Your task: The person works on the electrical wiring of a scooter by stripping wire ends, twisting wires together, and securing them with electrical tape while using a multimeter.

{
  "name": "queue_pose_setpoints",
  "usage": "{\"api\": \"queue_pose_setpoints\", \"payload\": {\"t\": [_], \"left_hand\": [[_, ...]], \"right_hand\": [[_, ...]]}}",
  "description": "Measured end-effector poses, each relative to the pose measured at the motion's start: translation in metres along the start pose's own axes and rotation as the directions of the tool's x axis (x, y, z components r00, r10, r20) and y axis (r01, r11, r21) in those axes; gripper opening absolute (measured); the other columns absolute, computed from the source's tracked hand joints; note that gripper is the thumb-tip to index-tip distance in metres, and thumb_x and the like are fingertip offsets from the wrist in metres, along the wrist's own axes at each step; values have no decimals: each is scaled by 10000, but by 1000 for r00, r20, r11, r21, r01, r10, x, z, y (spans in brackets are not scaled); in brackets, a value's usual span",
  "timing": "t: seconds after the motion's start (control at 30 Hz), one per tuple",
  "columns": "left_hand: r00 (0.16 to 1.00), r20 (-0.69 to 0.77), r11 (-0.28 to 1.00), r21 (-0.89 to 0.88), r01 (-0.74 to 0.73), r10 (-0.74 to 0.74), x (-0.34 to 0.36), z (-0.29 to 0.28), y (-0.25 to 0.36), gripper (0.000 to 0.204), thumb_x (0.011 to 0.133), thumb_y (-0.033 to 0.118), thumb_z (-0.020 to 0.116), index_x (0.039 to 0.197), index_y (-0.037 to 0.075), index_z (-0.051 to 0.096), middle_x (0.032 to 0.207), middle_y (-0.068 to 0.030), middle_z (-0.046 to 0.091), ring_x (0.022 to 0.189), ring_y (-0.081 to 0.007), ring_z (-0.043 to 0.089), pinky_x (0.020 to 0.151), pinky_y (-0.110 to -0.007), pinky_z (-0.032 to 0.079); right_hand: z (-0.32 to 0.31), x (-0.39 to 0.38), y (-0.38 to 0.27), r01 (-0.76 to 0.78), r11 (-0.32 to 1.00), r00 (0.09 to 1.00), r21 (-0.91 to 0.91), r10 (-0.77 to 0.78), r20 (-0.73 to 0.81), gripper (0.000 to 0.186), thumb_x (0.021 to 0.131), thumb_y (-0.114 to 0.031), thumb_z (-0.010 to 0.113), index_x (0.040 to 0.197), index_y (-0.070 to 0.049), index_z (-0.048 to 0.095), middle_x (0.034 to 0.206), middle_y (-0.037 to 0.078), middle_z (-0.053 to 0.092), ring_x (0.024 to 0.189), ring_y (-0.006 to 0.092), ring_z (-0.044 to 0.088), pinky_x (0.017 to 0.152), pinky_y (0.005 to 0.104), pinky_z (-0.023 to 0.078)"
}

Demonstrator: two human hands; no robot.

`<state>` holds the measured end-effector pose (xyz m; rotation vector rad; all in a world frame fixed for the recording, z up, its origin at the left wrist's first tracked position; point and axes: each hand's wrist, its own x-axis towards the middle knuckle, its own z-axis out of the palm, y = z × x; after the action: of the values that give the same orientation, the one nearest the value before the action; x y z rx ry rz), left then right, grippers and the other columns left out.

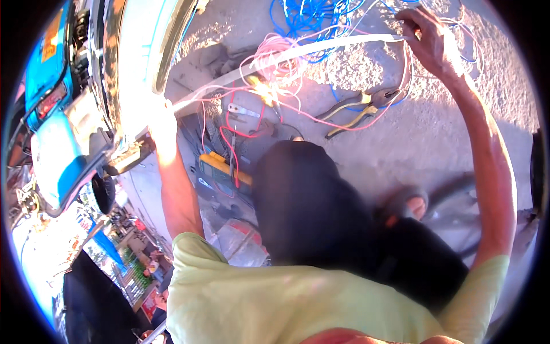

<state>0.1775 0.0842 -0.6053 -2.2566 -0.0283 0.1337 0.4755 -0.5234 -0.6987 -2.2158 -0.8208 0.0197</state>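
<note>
A long white sleeve-like tube (321, 45) stretches in a shallow arc across the ground between my two hands. My right hand (432, 46), far out at the upper right, pinches one end with fingers and thumb. At the other end, my left hand (163, 120) is closed around the tube beside a pale curved panel; glare washes out its fingers. Beneath the tube lie a loose coil of pink wire (281, 60) and a tangle of blue wire (306, 20). Pliers with yellow-and-black handles (366, 106) rest open on the ground, with pink wire passing by their jaws.
A yellow-edged device (220, 163) with red leads lies near my knee (309, 195). A clear plastic bag (240, 241) sits close to my left side. The pale curved panel (137, 57) and a blue vehicle (48, 74) stand at the left. My sandalled foot (415, 206) is at the right.
</note>
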Motion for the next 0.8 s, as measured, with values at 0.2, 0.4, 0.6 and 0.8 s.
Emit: {"api": "queue_pose_setpoints", "payload": {"t": [0.2,0.4,0.6,0.8], "left_hand": [[970,228,846,499,-187,80,9,-44,16,316,952,224,499,1137,8,636,1133,-209,649,1151,-400,584,1048,-564,400],[943,320,850,468,-243,94,5,-22,15,248,913,217,514,988,35,665,910,-167,660,935,-346,633,875,-475,484],[960,174,880,390,-272,220,8,-33,14,181,896,204,527,884,60,635,795,-94,611,769,-250,603,661,-368,481],[999,6,896,-444,-26,32,5,-5,-1,141,888,146,547,834,61,646,761,-113,623,718,-270,609,658,-392,478]], "right_hand": [[0,-20,8,74,996,992,-45,-78,-94,213,880,-56,653,1092,-39,657,996,101,642,933,298,660,824,369,539],[-7,-10,14,170,985,961,-13,-169,-221,236,720,-57,731,951,-63,687,913,104,658,835,316,659,704,414,561],[2,-13,20,162,987,957,-2,-157,-242,176,754,-28,711,928,-30,681,913,101,672,784,270,674,655,368,579],[1,-13,16,167,985,947,42,-148,-284,201,727,5,691,926,-20,680,903,107,668,772,261,673,642,360,577]]}}
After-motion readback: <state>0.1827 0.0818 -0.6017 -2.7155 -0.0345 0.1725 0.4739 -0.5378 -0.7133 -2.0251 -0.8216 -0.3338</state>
